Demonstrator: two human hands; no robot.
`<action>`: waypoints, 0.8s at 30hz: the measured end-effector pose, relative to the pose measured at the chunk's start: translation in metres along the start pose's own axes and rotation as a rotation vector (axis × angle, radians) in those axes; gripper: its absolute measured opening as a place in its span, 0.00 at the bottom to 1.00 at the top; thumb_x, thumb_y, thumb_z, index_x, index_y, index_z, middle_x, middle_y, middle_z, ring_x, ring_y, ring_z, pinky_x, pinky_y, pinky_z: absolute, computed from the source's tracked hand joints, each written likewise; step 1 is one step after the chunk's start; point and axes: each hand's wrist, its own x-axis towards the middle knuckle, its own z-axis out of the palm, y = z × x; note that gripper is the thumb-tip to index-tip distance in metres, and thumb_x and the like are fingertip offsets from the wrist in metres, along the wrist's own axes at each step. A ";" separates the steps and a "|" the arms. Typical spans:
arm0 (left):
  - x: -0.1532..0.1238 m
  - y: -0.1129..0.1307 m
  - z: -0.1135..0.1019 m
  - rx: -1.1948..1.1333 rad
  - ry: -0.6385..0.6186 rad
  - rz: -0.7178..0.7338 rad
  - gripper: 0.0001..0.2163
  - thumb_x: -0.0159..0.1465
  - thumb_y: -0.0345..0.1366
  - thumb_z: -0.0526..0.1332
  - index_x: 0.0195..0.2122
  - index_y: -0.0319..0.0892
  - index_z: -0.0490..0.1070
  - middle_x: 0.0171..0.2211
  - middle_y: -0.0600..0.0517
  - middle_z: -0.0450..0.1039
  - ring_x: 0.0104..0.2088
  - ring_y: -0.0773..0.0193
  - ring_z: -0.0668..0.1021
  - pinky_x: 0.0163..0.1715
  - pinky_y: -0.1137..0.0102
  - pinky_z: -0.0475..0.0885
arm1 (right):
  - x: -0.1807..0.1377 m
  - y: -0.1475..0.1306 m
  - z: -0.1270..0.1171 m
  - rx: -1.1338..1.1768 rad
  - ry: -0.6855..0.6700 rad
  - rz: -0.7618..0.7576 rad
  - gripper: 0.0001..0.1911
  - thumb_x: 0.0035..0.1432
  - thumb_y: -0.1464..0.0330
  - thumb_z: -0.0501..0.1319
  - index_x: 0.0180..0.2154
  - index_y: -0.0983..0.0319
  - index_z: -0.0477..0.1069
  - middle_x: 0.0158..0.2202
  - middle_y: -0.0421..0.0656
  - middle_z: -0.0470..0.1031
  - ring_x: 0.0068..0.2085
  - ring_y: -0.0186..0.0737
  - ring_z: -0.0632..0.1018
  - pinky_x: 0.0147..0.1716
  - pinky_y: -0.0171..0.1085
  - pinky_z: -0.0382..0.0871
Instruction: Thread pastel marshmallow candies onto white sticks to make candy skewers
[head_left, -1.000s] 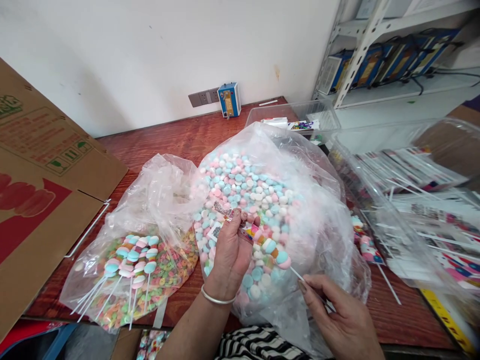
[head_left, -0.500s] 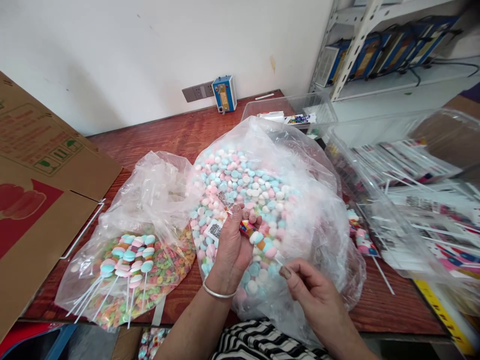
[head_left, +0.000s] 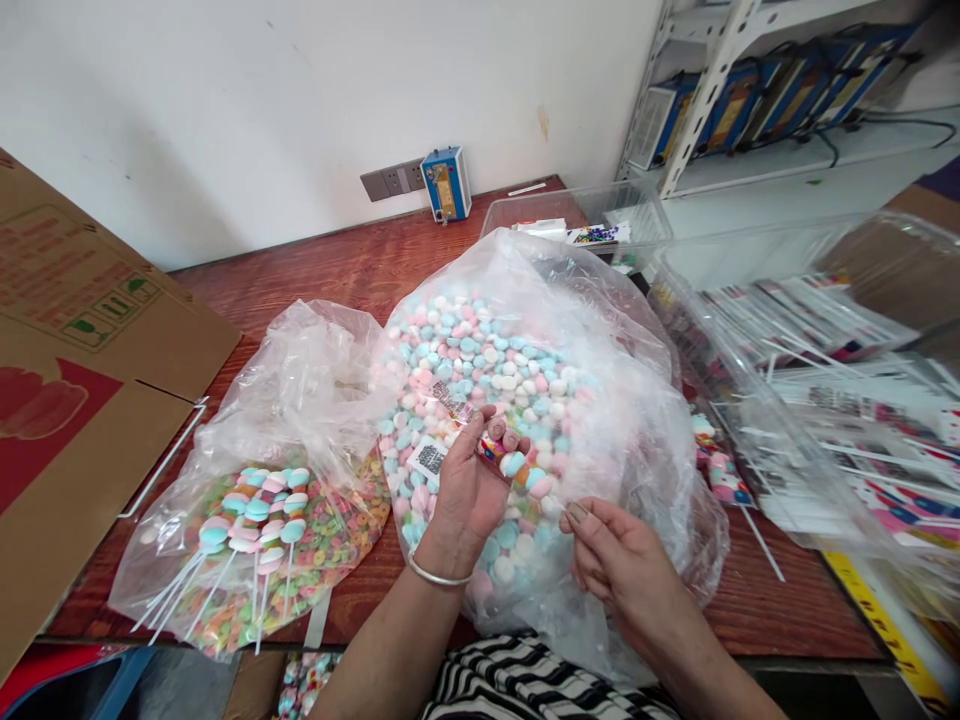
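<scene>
Candy skewer held in both hands over the candy bag.
The left hand closes around its printed wrapper; the right hand pinches, it seems, the thin stick end, above the tabletop.

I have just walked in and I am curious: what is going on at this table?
A person works over a large clear bag of pastel candies on a wooden table. The left hand holds a printed wrapper and the top of a candy skewer; the right hand pinches its stick. More skewers lie on a smaller bag at the left.
</scene>
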 end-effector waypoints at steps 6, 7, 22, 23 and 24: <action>0.004 -0.006 -0.007 -0.013 -0.100 -0.022 0.05 0.62 0.36 0.63 0.34 0.41 0.71 0.23 0.58 0.60 0.25 0.70 0.70 0.40 0.66 0.72 | 0.001 -0.003 0.005 0.211 -0.065 0.136 0.20 0.59 0.50 0.59 0.30 0.61 0.67 0.13 0.27 0.50 0.13 0.25 0.50 0.17 0.31 0.60; 0.004 -0.008 -0.008 -0.006 -0.099 -0.014 0.05 0.61 0.36 0.64 0.34 0.40 0.71 0.24 0.58 0.61 0.26 0.70 0.71 0.40 0.66 0.72 | 0.001 0.000 0.005 0.076 -0.016 0.015 0.20 0.61 0.51 0.57 0.30 0.61 0.68 0.14 0.29 0.55 0.13 0.27 0.55 0.17 0.31 0.60; 0.005 -0.006 -0.007 0.036 -0.134 -0.026 0.11 0.60 0.44 0.65 0.30 0.41 0.69 0.27 0.54 0.66 0.31 0.65 0.73 0.42 0.62 0.72 | 0.012 0.009 0.001 -0.304 0.034 -0.360 0.14 0.66 0.59 0.54 0.33 0.61 0.71 0.17 0.34 0.65 0.15 0.30 0.65 0.19 0.32 0.61; 0.005 -0.005 -0.008 0.033 -0.167 -0.037 0.11 0.60 0.43 0.65 0.29 0.41 0.69 0.27 0.54 0.66 0.31 0.64 0.73 0.42 0.61 0.72 | 0.011 0.006 0.003 -0.090 -0.048 -0.171 0.16 0.65 0.56 0.54 0.32 0.60 0.69 0.14 0.31 0.59 0.12 0.28 0.58 0.16 0.31 0.59; 0.006 -0.005 -0.009 0.030 -0.197 -0.052 0.11 0.60 0.43 0.64 0.29 0.41 0.69 0.27 0.54 0.66 0.31 0.64 0.73 0.43 0.60 0.71 | 0.010 0.002 0.004 0.099 -0.113 -0.017 0.17 0.64 0.54 0.55 0.31 0.60 0.68 0.13 0.28 0.53 0.11 0.26 0.52 0.14 0.30 0.56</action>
